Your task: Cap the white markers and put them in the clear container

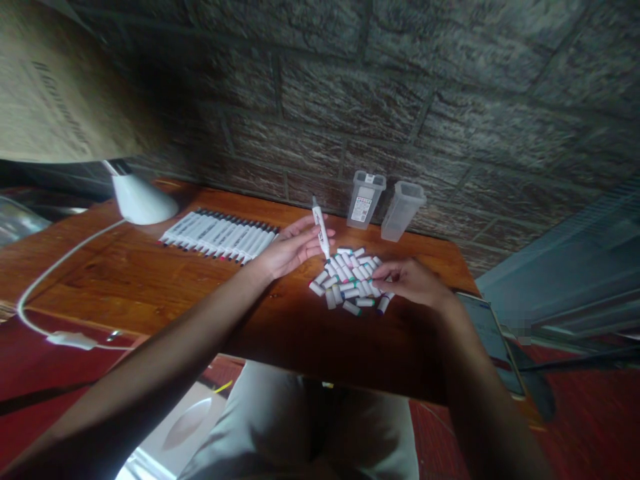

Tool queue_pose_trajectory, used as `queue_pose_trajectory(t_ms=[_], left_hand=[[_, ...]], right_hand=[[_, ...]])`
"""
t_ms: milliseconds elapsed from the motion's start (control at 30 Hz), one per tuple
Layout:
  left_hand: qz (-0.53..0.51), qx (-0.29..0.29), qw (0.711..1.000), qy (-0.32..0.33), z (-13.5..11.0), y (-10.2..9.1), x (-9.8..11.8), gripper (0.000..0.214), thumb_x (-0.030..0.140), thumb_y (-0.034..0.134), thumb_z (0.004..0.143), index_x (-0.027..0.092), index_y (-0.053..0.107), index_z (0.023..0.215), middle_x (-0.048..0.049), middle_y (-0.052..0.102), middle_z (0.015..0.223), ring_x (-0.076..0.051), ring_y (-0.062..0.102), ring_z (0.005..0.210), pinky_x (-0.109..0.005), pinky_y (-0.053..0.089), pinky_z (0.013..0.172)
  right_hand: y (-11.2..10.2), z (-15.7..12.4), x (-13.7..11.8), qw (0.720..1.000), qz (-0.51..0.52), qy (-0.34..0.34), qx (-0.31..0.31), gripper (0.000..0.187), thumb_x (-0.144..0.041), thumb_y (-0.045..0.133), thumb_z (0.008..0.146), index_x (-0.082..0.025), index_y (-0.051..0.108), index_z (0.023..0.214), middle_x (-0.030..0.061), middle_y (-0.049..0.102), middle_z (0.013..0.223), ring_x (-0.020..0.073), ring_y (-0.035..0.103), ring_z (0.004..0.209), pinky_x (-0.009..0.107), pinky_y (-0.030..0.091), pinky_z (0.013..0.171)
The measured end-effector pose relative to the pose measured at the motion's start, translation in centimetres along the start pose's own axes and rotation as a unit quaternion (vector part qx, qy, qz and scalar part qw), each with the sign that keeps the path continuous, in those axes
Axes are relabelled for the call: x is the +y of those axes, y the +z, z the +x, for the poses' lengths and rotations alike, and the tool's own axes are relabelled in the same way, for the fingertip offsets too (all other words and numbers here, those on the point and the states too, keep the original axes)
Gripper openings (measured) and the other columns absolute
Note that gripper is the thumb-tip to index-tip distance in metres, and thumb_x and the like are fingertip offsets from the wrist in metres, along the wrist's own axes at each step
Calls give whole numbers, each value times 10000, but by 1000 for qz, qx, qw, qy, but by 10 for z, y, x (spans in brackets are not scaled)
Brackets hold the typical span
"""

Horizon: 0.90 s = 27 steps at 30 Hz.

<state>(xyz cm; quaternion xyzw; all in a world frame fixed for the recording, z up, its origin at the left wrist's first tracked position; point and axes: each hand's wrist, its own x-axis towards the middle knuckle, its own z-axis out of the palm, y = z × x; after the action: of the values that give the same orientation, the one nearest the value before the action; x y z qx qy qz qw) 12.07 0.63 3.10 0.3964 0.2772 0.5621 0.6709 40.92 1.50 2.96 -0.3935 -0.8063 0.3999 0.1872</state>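
Note:
My left hand holds a white marker nearly upright between thumb and fingers. Its top end tapers to a bare grey tip, and dark print runs along the barrel. Just below and to the right lies a heap of white marker caps, their ends coloured green, blue, pink and other shades. At the heap's right side my right hand has its fingers pinched together, fingertips against the caps. Whether a cap is between them is hidden. Left of my left hand, a row of white markers lies side by side.
Two clear plastic cases stand by the stone wall, one with a label. A lamp with a white base and cord occupies the left of the wooden table. A tablet-like device rests at the right edge.

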Motion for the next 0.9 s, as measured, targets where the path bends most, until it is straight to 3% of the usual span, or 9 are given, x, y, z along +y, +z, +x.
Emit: queue_pose_trajectory(t_ms=[200, 467, 667, 900], left_hand=[[42, -19, 999, -4, -2, 2, -2, 304, 156, 699, 836, 158, 644, 1135, -82, 768, 947, -169, 744, 819, -251, 597, 748], [55, -5, 998, -11, -1, 0, -3, 267, 191, 714, 837, 115, 663, 1087, -107, 763, 994, -145, 740, 770, -231, 596, 729], [39, -7, 999, -11, 0, 0, -3, 268, 189, 718, 830, 127, 667, 1085, -93, 769, 956, -151, 744, 782, -221, 600, 706], [32, -30, 999, -6, 0, -3, -5, 322, 216, 739, 813, 160, 669, 1123, -84, 772, 944, -181, 750, 816, -260, 610, 733]], right_hand=[[6, 1, 3, 1000, 4, 5, -17, 203, -349, 719, 785, -181, 772, 886, 50, 770, 853, 184, 682, 728, 285, 523, 654], [10, 0, -8, 1000, -21, 0, 11, 108, -289, 736, 737, -198, 764, 789, 35, 751, 778, 190, 678, 693, 275, 503, 617], [4, -1, -7, 992, 74, -24, 102, 282, -306, 719, 751, -178, 742, 1002, 58, 750, 931, 172, 650, 723, 286, 496, 637], [21, 1, -29, 975, 191, -88, 66, 227, -287, 754, 778, -234, 743, 998, 24, 743, 997, 163, 666, 861, 290, 507, 787]])
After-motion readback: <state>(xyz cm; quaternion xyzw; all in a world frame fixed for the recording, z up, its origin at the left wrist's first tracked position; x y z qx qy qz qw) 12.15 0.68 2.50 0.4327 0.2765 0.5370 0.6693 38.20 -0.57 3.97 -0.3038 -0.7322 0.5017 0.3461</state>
